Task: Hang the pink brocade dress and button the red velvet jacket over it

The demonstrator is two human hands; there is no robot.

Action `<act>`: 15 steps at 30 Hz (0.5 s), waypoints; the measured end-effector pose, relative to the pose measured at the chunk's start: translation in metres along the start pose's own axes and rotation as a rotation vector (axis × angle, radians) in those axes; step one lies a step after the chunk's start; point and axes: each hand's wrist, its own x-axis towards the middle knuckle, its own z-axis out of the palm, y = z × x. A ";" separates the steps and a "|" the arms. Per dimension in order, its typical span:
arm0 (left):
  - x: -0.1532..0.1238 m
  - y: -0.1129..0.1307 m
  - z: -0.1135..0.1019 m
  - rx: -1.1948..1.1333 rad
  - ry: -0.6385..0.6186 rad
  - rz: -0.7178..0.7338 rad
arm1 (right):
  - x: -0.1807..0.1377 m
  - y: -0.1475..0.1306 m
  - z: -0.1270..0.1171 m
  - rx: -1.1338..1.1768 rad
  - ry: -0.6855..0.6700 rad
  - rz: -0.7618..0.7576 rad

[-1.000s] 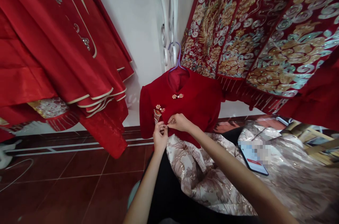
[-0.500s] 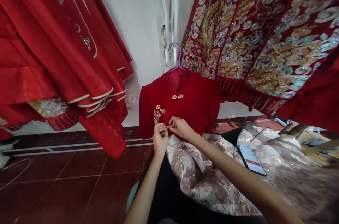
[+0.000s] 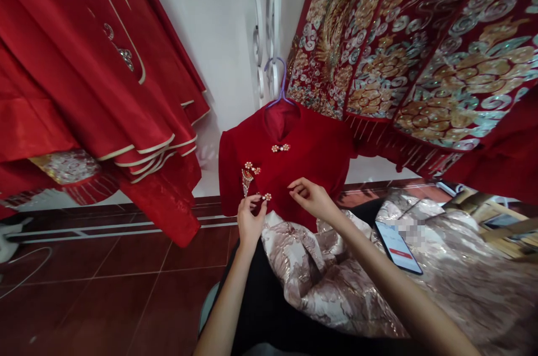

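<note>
A small red dress (image 3: 306, 157) hangs in front of me on a purple hanger (image 3: 278, 87). It carries pearl clasps at the collar (image 3: 280, 148) and chest (image 3: 251, 167), the chest one with a gold tassel. My left hand (image 3: 250, 220) pinches the dress edge beside a third pearl clasp (image 3: 265, 197). A little to the right, my right hand (image 3: 311, 197) hovers just off the fabric, its fingers loosely curled and nothing visible in them.
Pale gold brocade cloth (image 3: 336, 283) lies over my lap, with a phone (image 3: 398, 246) on it. Red garments (image 3: 96, 92) hang at the left, and an embroidered red and gold robe (image 3: 412, 47) at the right. The floor (image 3: 105, 289) is dark red tile.
Both hands were pinched together at the lower clasp. My right hand has now drawn away to the right and loosened, while my left hand stays on the dress.
</note>
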 end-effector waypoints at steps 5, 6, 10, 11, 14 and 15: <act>-0.001 -0.001 0.001 -0.096 -0.054 -0.045 | -0.001 0.001 0.015 0.037 -0.073 0.001; -0.001 -0.001 0.002 -0.129 -0.059 -0.073 | -0.002 0.002 0.017 0.041 -0.093 0.001; 0.003 0.000 0.004 -0.238 -0.081 -0.168 | -0.003 0.004 0.020 0.036 -0.116 -0.005; 0.004 0.000 0.005 -0.259 -0.089 -0.181 | -0.003 0.004 0.020 0.034 -0.116 -0.006; 0.006 0.002 0.005 -0.312 -0.105 -0.205 | -0.003 0.005 0.020 0.026 -0.118 -0.007; 0.006 0.003 0.005 -0.325 -0.107 -0.209 | -0.003 0.005 0.020 0.023 -0.118 -0.006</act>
